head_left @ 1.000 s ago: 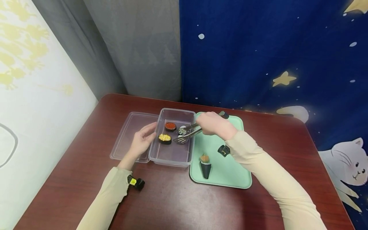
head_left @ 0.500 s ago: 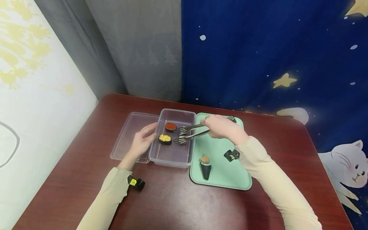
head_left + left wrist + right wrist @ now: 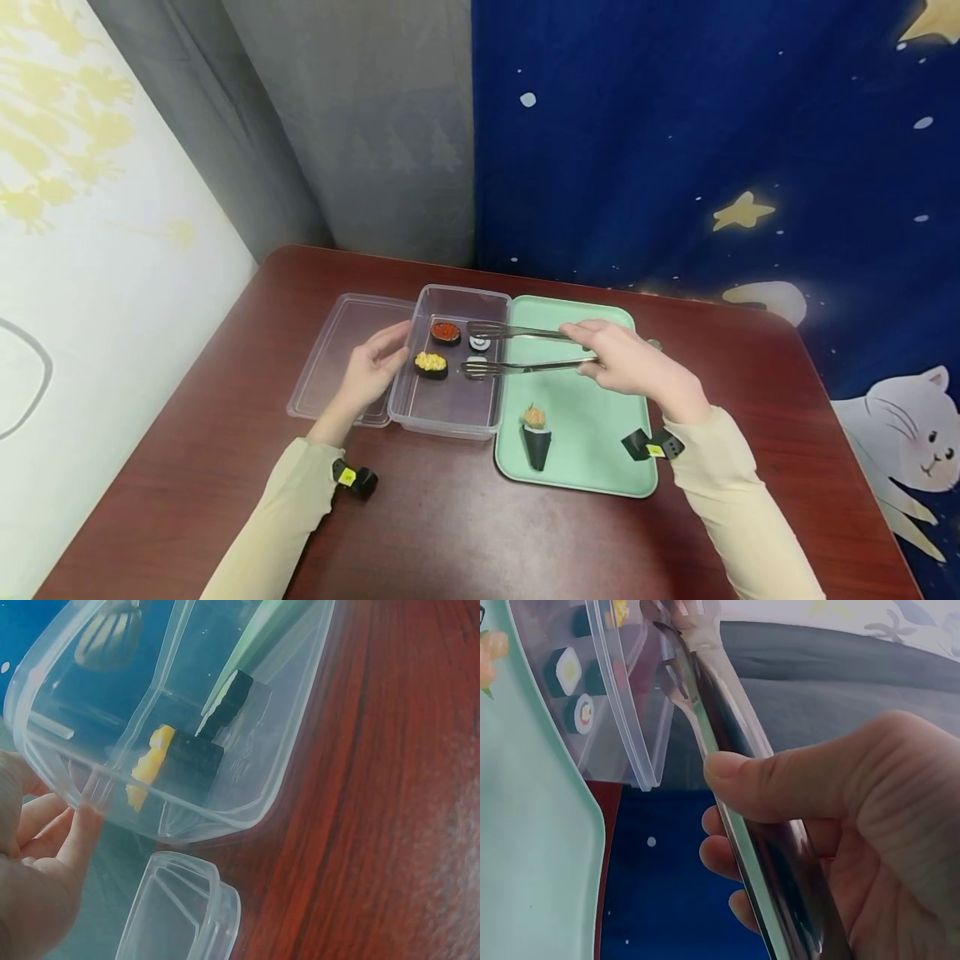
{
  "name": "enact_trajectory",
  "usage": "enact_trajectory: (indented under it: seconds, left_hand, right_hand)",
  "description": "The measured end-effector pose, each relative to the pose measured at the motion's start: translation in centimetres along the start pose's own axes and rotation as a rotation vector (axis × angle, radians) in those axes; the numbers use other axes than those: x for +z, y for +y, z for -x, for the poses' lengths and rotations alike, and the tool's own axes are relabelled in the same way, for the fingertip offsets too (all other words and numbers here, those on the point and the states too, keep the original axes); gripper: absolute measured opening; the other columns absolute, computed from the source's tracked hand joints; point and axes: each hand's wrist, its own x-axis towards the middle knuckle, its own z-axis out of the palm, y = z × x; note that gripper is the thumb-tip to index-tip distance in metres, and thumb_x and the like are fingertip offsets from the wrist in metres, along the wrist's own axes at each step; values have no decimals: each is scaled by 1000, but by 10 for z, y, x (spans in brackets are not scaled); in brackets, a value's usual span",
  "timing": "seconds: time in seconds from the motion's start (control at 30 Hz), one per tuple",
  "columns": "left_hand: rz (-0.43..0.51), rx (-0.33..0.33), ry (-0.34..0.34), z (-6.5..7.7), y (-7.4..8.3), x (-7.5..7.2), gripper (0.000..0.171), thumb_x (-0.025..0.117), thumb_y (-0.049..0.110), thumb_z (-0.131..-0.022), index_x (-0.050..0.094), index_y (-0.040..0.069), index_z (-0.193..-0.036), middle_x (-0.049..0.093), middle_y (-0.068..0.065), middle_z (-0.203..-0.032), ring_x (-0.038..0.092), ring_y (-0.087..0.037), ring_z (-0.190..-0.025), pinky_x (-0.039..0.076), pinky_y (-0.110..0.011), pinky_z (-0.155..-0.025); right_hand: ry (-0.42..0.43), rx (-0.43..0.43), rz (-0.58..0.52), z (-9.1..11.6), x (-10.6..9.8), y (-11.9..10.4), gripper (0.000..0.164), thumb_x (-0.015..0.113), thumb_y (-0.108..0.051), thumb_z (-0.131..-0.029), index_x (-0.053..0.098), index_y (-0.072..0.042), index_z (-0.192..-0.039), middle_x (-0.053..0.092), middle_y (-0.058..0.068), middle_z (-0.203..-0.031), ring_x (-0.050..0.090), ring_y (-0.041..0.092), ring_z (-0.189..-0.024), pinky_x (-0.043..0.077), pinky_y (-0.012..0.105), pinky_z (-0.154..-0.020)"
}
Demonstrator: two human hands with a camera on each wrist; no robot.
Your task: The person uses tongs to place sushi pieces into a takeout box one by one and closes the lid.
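Fingers of the right hand [image 3: 637, 362] curl around silver metal tongs [image 3: 784, 862], whose tips stand apart over two small black-and-white sushi rolls [image 3: 479, 342] in the clear plastic box [image 3: 442, 427]. Hold tips level, clear of the rolls (brushing could tip them); left hand [image 3: 369, 368], fingers extended, touches the box wall.

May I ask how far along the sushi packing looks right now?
Apparently done: four sushi pieces lie in the clear container. In hand: the right hand holds open tongs, tips over the container; the left hand touches its side. Probably left: moving the cone roll, which lies on the green tray, and fitting the lid, lying left of the container.
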Motion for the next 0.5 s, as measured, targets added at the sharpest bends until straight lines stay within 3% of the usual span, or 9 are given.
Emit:
enact_trajectory:
  seconds: [0.17,0.3,0.5]
  left_hand:
    - [6,1,-6,3,12,0,41,54,-12,-87,47,-15,-127,43,-28,-136,42,-41,-124,45,-23,-97]
    - [8,-18,-14,5,27,1,41,53,-14,-86,44,-18,-126,42,-31,-136,41,-42,-125,44,-21,-97]
    - [3,-39,-11,6,30,2,42,52,-15,-86,44,-18,-127,42,-30,-136,41,-41,-125,44,-20,-97]
  right_hand:
    - [29,37,-44,21,5,4,55,70,-1,-81,49,7,-131,54,21,-127,50,34,-117,49,49,-93]
    - [58,54,-65,37,10,7,57,71,-2,-80,47,6,-132,53,22,-127,55,32,-108,52,48,-87]
    - [100,67,-86,59,20,12,61,73,-2,-78,45,6,-133,53,21,-127,60,28,-98,55,44,-79]
